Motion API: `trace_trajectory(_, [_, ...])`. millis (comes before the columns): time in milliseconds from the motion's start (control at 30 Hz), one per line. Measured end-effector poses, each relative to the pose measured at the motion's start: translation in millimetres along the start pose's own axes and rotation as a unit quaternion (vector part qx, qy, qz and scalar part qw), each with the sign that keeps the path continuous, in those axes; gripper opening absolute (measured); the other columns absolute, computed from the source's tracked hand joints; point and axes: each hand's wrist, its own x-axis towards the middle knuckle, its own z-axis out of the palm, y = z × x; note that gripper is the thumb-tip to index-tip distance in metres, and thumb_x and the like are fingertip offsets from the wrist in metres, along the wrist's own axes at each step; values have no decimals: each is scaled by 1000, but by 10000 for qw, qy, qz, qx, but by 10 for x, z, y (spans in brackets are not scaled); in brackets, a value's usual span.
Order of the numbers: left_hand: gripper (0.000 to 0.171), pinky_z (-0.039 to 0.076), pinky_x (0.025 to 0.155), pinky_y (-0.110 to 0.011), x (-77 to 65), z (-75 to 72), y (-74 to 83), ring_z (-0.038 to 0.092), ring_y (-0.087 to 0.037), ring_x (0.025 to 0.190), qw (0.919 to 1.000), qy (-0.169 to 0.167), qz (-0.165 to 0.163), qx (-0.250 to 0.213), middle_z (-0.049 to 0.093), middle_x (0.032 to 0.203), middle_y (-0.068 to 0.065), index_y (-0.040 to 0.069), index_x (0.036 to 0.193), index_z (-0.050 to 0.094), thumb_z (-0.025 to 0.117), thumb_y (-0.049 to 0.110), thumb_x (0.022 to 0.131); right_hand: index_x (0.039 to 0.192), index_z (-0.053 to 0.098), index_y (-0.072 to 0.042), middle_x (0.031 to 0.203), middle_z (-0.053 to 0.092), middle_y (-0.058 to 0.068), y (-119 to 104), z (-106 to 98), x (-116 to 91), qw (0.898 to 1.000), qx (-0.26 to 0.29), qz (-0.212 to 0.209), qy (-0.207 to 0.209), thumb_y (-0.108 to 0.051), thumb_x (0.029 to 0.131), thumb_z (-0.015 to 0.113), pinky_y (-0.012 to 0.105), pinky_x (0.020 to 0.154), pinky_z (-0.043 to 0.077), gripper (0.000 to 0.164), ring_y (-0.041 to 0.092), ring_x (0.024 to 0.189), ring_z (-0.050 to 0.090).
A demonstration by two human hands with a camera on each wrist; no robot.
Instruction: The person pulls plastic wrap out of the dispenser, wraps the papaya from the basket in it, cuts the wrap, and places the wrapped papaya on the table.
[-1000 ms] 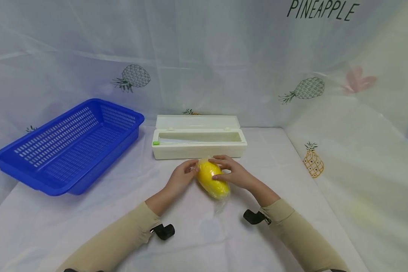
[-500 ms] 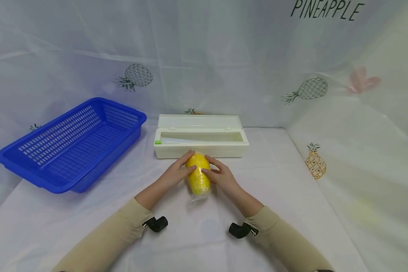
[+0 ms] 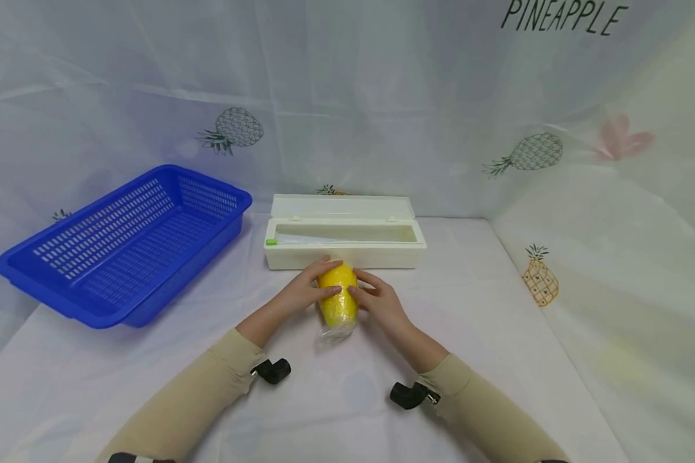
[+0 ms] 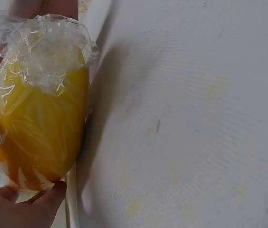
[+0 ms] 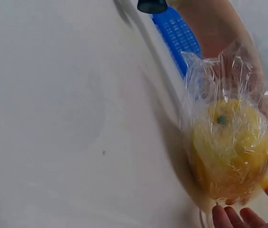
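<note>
A yellow oval fruit (image 3: 338,302), wrapped in clear cling film, is held between both hands over the white cloth, its long side pointing towards me. The left hand (image 3: 302,292) grips its left side, thumb and fingers on the film. On the other side, the right hand (image 3: 384,307) grips it with thumb and fingers. Crumpled film (image 4: 48,52) bunches at the near end in the left wrist view. A dark greenish stem spot (image 5: 222,119) shows through the film in the right wrist view. Just behind the hands stands a long white box (image 3: 345,258) with its lid raised.
A blue slotted plastic basket (image 3: 118,302) stands at the left. A small green piece (image 3: 272,242) sits at the white box's left front corner. The white pineapple-print cloth (image 3: 382,154) rises behind. A small black camera is on each sleeve.
The fruit has moved left and swung from slanting to nearly straight towards me. The right hand went left with it; both thumbs now lie on top. Little differs over the last half second.
</note>
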Motion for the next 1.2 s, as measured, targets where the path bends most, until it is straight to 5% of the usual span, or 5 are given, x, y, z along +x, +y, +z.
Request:
trace_trajectory(500, [59, 18, 113, -56, 25, -27, 27, 18, -35, 145, 9999, -83, -137, -60, 19, 160, -12, 16, 147, 45, 68, 23, 93, 115, 70, -7, 124, 55, 5, -64, -5, -521, 9851, -805, -1501, -242, -8, 89, 71, 44, 98, 47, 27, 25, 117, 52])
trace_trajectory(567, [59, 19, 113, -56, 25, -33, 33, 19, -35, 145, 9998, -83, -172, -50, 20, 160, -12, 16, 147, 45, 68, 24, 93, 113, 71, -7, 123, 55, 5, -71, 15, -556, 9695, -1248, -2069, -403, -5, 85, 74, 44, 98, 46, 27, 23, 118, 51])
trace_trajectory(800, [58, 22, 113, -54, 29, -48, 49, 20, -35, 144, 9998, -45, -190, 23, 23, 159, -14, 15, 146, 46, 68, 24, 93, 104, 73, -11, 114, 53, 6, -84, 125, -529, 8792, -2868, -3769, -527, -12, 73, 86, 38, 91, 45, 33, 22, 111, 46])
trace_trajectory(1067, [59, 23, 113, -52, 49, -49, 16, 21, -32, 144, 9995, -53, -302, 36, 24, 159, -11, 19, 146, 46, 68, 27, 93, 88, 77, -18, 108, 56, 4, -152, 182, -453, 8074, -4079, -4192, -774, -18, 74, 87, 39, 92, 40, 17, 22, 105, 48])
trace_trajectory(1200, [58, 21, 114, -52, 59, -50, 6, 20, -32, 145, 9996, -66, -284, -25, 24, 159, -11, 20, 146, 47, 69, 26, 92, 78, 75, -22, 110, 56, 1, -169, 96, -492, 7931, -4391, -4112, -950, -16, 75, 84, 42, 98, 38, 11, 20, 109, 48])
